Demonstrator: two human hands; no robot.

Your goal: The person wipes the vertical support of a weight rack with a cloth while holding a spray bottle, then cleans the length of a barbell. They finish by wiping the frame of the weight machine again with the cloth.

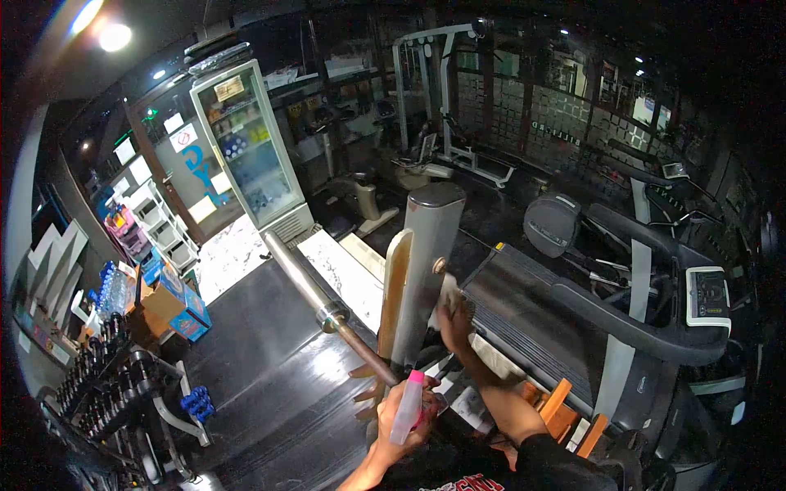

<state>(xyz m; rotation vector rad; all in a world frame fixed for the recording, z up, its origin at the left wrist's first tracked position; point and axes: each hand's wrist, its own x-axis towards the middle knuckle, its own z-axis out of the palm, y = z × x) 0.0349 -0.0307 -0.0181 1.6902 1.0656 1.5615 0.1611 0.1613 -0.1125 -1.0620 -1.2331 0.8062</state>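
My left hand (388, 419) is wrapped round a translucent bottle (405, 421) with a pink top, near the bottom middle of the head view. Just beyond it, a barbell (295, 274) reaches out to the upper left, its bare sleeve shiny. Against the right side of a grey upright post (436, 222), my right hand (456, 321) presses a white cloth (449, 291); the fingers are partly hidden by it. A tan-edged panel (396, 278) runs along the post's left side. Wooden-coloured pegs (366, 391) stick out low on the post.
A treadmill (524, 315) stands to the right, with an elliptical machine (553, 225) behind it. At left are a dumbbell rack (123, 393), a cardboard box (168, 303) and bottled water (115, 288). A glass-door fridge (250, 147) stands at the back, beside a door (184, 164).
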